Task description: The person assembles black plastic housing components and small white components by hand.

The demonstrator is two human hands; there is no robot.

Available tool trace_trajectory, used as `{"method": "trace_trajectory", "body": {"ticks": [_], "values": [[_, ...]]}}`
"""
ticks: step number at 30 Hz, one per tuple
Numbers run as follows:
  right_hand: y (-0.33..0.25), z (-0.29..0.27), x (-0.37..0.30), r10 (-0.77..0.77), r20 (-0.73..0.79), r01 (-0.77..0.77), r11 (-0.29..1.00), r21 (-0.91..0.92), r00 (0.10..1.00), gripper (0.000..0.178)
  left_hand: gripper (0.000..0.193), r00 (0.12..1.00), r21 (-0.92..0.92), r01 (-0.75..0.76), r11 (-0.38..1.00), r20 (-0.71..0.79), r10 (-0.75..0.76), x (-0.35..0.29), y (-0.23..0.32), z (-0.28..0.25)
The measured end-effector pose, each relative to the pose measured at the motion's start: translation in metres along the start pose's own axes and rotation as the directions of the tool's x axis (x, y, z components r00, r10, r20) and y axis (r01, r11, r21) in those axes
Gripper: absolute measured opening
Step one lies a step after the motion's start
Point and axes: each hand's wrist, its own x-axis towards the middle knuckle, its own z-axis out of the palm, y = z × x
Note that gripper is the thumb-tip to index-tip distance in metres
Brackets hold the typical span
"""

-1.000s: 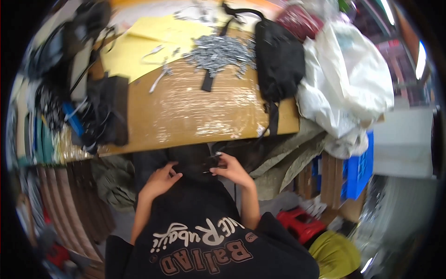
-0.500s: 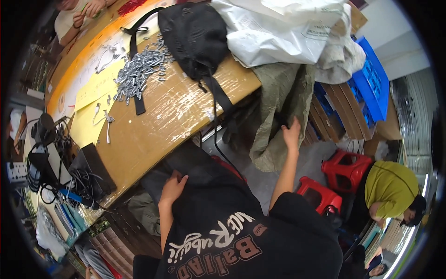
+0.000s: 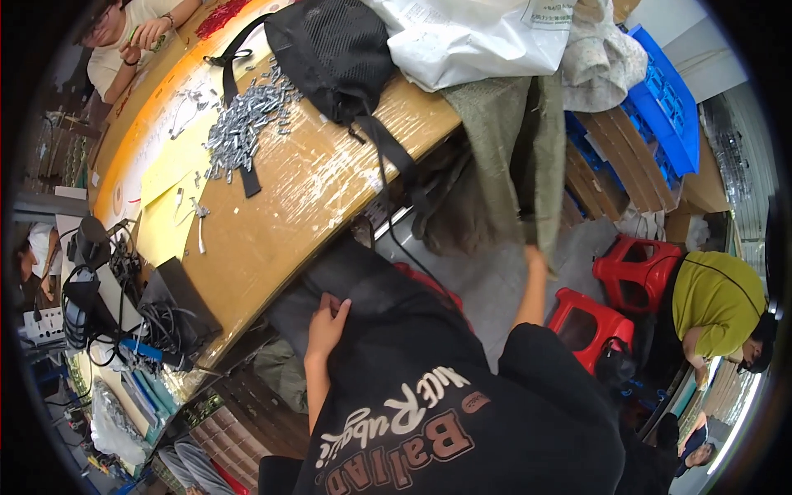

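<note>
My left hand (image 3: 328,324) rests on the dark cloth over my lap, thumb and fingers loosely apart, with nothing visible in it. Below the table's right end, my right hand (image 3: 536,261) reaches up to an olive-green woven sack (image 3: 499,153). Its fingers are hidden by the sack's loose lower part and blurred, so I cannot tell whether they grip it. The sack hangs down from under a white plastic bag (image 3: 478,41). On the table (image 3: 272,223) a black backpack (image 3: 330,62) lies beside a pile of small silver metal pieces (image 3: 247,124).
Yellow paper (image 3: 165,198) and a short white cable (image 3: 200,227) lie left of the pile. Tangled black cables (image 3: 165,330) hang by the table's left end. Red stools (image 3: 635,268), flattened cardboard (image 3: 623,157) and a blue crate (image 3: 664,99) stand at right. Other people sit nearby.
My right hand has moved down and its fingers have gone out of sight at the sack. The sack's lower part has shifted and hangs differently. The whole view has tilted slightly.
</note>
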Motion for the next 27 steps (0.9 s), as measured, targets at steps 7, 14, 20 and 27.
{"method": "trace_trajectory", "body": {"ticks": [7, 14, 20, 27], "values": [[0.114, -0.199, 0.008, 0.043, -0.447, 0.091, 0.958, 0.273, 0.894, 0.052, 0.031, 0.999, 0.033, -0.002, 0.999, -0.041, 0.003, -0.012, -0.006, -0.007], [-0.052, -0.185, -0.1, -0.175, -0.499, 0.509, 0.523, 0.684, 0.849, 0.027, 0.031, 0.993, 0.081, -0.084, 0.993, -0.078, 0.091, -0.018, -0.005, -0.012], [-0.296, -0.113, -0.318, -0.826, -0.524, 0.977, 0.148, 0.154, 0.208, 0.016, 0.027, 0.988, 0.066, -0.111, 0.992, -0.105, 0.117, -0.02, -0.004, -0.01], [-0.43, -0.065, -0.344, -0.898, -0.432, 0.996, -0.094, -0.006, -0.087, 0.047, 0.019, 0.951, -0.554, -0.083, 0.828, -0.294, -0.101, -0.071, -0.02, -0.054]]}}
